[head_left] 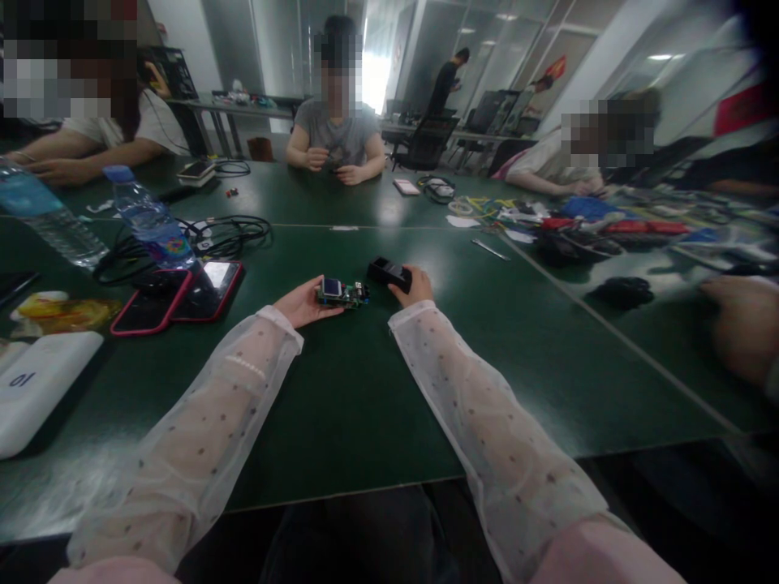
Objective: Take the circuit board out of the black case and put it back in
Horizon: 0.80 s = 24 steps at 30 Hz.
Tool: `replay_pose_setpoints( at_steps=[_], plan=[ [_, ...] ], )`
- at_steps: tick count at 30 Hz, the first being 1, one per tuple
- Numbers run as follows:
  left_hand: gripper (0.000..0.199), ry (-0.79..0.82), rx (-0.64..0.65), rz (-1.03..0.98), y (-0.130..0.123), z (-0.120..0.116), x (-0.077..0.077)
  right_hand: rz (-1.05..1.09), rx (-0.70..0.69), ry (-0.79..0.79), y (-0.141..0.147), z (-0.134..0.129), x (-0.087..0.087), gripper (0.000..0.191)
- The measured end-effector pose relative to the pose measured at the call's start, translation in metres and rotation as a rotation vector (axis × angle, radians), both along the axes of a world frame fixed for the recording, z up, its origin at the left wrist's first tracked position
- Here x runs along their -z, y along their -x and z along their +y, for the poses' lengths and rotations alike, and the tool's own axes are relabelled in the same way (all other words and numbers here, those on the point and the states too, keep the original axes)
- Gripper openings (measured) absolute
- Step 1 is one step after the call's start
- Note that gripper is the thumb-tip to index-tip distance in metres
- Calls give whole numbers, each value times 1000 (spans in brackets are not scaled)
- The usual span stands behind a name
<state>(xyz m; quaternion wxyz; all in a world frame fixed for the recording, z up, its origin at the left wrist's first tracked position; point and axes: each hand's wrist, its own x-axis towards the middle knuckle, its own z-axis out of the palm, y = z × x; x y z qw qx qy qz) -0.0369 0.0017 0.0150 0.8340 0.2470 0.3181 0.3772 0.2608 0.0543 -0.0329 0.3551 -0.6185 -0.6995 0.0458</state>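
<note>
In my left hand (301, 304) lies a small green circuit board (342, 295) with a little screen on top and metal parts at its right end. The fingers are closed around its left side and underneath. My right hand (416, 287) grips a black plastic case (388, 273) by its right end, thumb in front and fingers behind. A hollow shows in the case's left part. Case and board are held close together, apart, just over the green table (365, 389). Sheer dotted sleeves cover both my forearms.
Left of me are two phones (210, 292), water bottles (152, 219), black cables (237, 235) and a white power bank (45, 393). At the right lie tweezers (490, 250) and a heap of wires and bags (584, 223). A co-worker (337, 134) sits opposite; another person's hand (746, 324) is at right.
</note>
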Motion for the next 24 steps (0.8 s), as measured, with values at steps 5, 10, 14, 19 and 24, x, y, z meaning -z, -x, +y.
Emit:
replay_pose_setpoints(
  at_steps=[5, 10, 14, 19, 24],
  plan=[
    [46, -3, 5, 10, 0, -1, -1, 194, -19, -28, 6, -5, -6, 56],
    [43, -3, -8, 0, 0, 1, 1, 519, -225, -62, 23, -15, -26, 65],
    [43, -24, -5, 19, -1, 1, 1, 610, -417, -28, 45, -29, -41, 71],
    [43, -87, 27, 53, -2, -1, 0, 569, -533, 22, 69, -48, -47, 68],
    [44, -102, 19, 34, -1, -2, 1, 504, -589, 11, 73, -56, -53, 64]
  ],
)
